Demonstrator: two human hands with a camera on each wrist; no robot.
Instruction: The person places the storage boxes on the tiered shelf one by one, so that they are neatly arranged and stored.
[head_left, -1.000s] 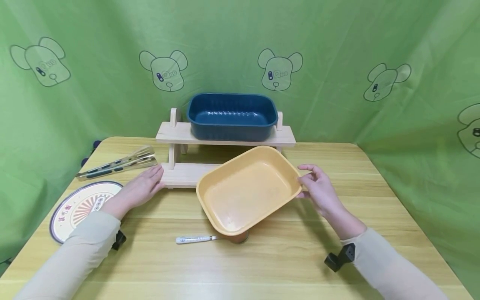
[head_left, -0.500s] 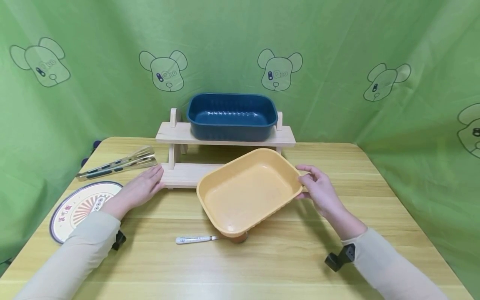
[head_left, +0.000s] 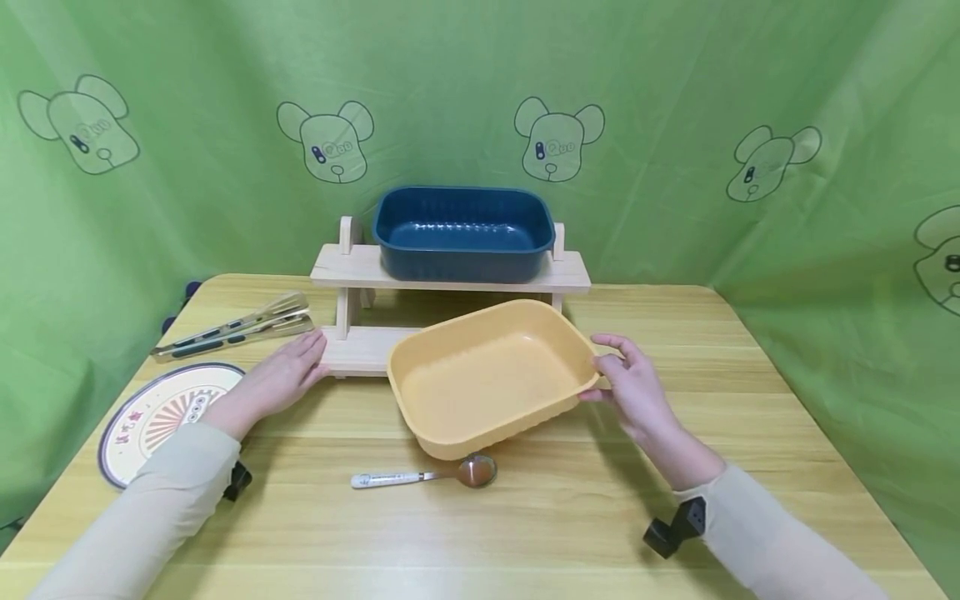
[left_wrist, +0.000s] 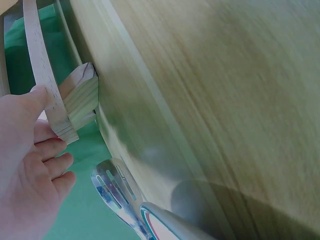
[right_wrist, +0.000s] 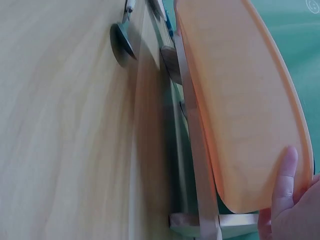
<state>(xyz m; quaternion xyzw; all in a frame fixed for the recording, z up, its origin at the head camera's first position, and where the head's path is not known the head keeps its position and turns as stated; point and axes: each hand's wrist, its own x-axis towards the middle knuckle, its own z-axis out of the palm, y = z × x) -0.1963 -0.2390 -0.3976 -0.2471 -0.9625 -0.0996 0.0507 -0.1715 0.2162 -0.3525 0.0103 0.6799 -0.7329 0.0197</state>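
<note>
My right hand (head_left: pixel 633 387) pinches the right end of a yellow plastic basin (head_left: pixel 487 379), thumb at the rim. The basin hangs tilted in front of the lower shelf of a two-tier wooden rack (head_left: pixel 360 348), hiding much of that shelf. In the right wrist view the basin's wall (right_wrist: pixel 245 110) shows beside the rack's board (right_wrist: pixel 200 170). My left hand (head_left: pixel 273 375) grips the left end of the lower shelf; the left wrist view shows the shelf board (left_wrist: pixel 47 75) between thumb and fingers. A blue basin (head_left: pixel 465 265) stands on the upper shelf.
A spoon (head_left: pixel 477 472) with a white handle lies on the table in front of the yellow basin. Metal tongs (head_left: pixel 232 332) and a round patterned plate (head_left: pixel 161 425) lie at the left, near my left arm. Behind the rack hangs a green curtain (head_left: pixel 442 83).
The yellow basin has come to lie flatter and shifted slightly left and back with my right hand, uncovering the spoon's bowl. My left hand has stayed on the shelf.
</note>
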